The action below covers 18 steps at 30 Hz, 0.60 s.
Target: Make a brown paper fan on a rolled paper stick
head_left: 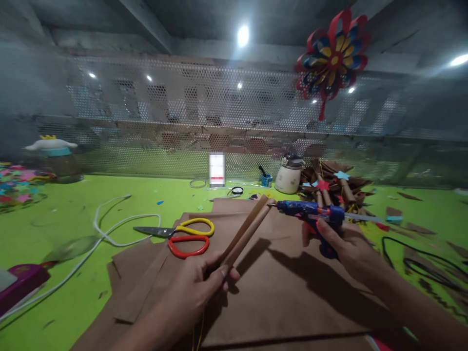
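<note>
My left hand (208, 282) is closed round the lower end of a partly rolled brown paper tube (250, 229), which slants up to the right with a loose flap along one side. In my right hand (341, 243) is a blue hot glue gun (310, 209), a clear glue stick poking out of its back. The gun's nozzle meets the upper end of the paper tube. Beneath both hands lie large sheets of brown paper (285, 292). Scissors (188, 236) with one yellow and one red handle rest on the sheets, left of the tube. A thin gold string hangs below my left hand.
A pile of brown paper rolls (343, 190) with paper stars is at the back right, beside a white jar (287, 175). A phone (217, 169) stands against the mesh partition. White cable (106, 236) crosses the left; black cable (420, 263) curls at right. A paper flower (334, 61) hangs above.
</note>
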Motion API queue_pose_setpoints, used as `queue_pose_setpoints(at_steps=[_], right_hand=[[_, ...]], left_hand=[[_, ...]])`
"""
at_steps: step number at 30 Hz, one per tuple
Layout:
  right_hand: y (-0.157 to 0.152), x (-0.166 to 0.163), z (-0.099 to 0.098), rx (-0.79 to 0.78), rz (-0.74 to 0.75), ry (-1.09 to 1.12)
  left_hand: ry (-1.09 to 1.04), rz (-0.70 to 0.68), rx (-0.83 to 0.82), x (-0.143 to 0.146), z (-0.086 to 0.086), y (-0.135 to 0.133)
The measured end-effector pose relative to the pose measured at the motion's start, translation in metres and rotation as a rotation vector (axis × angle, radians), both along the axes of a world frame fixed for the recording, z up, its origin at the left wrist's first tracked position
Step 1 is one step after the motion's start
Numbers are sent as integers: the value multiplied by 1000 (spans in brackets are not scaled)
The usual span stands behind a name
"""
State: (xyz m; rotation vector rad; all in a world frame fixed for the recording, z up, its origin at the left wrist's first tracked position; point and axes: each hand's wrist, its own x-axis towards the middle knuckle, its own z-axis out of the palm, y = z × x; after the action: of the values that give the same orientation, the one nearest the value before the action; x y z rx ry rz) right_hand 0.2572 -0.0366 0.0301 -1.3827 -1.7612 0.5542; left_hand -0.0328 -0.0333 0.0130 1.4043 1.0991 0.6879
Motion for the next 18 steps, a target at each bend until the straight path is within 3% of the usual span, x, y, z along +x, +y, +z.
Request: queue_pose_setpoints(at_steps=[10, 18], right_hand=[[1, 2, 0, 14, -33, 31], [-1, 2, 1, 53, -66, -47]], left_hand=[[-73, 1, -11, -3, -14, 1], [-121, 29, -71, 0, -13, -2]])
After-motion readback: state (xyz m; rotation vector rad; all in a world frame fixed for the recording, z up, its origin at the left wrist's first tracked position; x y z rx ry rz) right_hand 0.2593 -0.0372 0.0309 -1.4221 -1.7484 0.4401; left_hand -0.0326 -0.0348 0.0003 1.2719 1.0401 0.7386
